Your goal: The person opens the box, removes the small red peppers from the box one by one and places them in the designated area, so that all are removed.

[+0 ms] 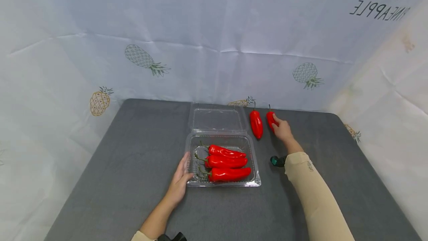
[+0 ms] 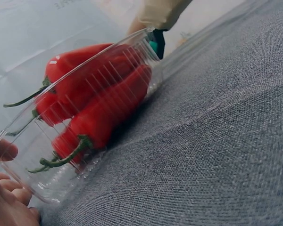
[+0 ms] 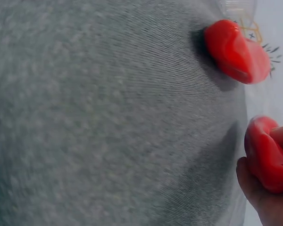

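A clear plastic clamshell container (image 1: 256,163) lies with its lid (image 1: 217,119) folded back. Several red peppers (image 1: 229,174) with green stems lie inside, some stacked, as the left wrist view shows. At the container's left side, my left hand (image 1: 178,181) holds the edge, with fingers (image 2: 21,195) against the outer wall. Beyond the container to the right, my right hand (image 1: 283,130) pinches a red pepper (image 3: 266,157) between thumb and fingers. Another red pepper (image 1: 256,124) lies between that hand and the lid.
The grey cloth-covered table (image 1: 140,151) carries everything. A white pineapple-print curtain (image 1: 214,29) hangs at its back edge and along both sides. The raised lid reaches close to the back edge.
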`<state>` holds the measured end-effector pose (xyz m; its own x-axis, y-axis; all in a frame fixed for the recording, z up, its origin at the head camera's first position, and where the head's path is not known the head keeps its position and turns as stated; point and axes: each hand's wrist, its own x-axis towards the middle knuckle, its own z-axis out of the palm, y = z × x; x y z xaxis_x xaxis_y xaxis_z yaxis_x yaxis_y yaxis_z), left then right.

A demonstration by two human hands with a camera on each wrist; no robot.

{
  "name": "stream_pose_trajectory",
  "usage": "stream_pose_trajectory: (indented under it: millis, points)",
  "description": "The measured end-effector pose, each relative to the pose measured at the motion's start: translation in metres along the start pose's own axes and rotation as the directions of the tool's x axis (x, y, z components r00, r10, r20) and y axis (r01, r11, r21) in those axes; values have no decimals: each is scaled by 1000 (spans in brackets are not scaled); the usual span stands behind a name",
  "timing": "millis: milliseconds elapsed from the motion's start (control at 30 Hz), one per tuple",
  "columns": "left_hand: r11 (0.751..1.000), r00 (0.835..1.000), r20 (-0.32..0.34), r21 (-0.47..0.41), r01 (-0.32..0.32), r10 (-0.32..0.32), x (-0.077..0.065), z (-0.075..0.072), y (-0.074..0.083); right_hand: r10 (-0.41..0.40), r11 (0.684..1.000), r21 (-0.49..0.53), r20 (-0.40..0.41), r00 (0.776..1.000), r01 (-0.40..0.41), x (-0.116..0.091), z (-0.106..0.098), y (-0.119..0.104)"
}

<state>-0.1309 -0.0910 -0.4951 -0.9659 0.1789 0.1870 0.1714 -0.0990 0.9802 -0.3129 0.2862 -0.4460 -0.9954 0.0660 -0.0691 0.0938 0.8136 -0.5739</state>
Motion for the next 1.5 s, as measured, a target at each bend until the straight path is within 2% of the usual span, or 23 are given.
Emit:
stream_pose_trajectory:
  millis: [200,533,767,1200,1500]
  points:
    - [1000,1000,3,2,1,-1,0,0,0,28,999,-23,-7,1000,-28,1,7,-2]
    - [1000,1000,4,1,-3,2,0,0,0,30,999,17,-5,1000,-30,2,16,-7]
    - [1000,1000,8,-3,-14,14,0,0,0,58,995,83,9,998,-59,1,15,-4]
    - [1000,1000,10,-5,6,-6,0,0,1,100,988,116,39,994,-104,3,11,-2]
    - [1000,1000,9,-7,3,-3,0,-1,1,89,988,121,42,995,-93,4,9,1]
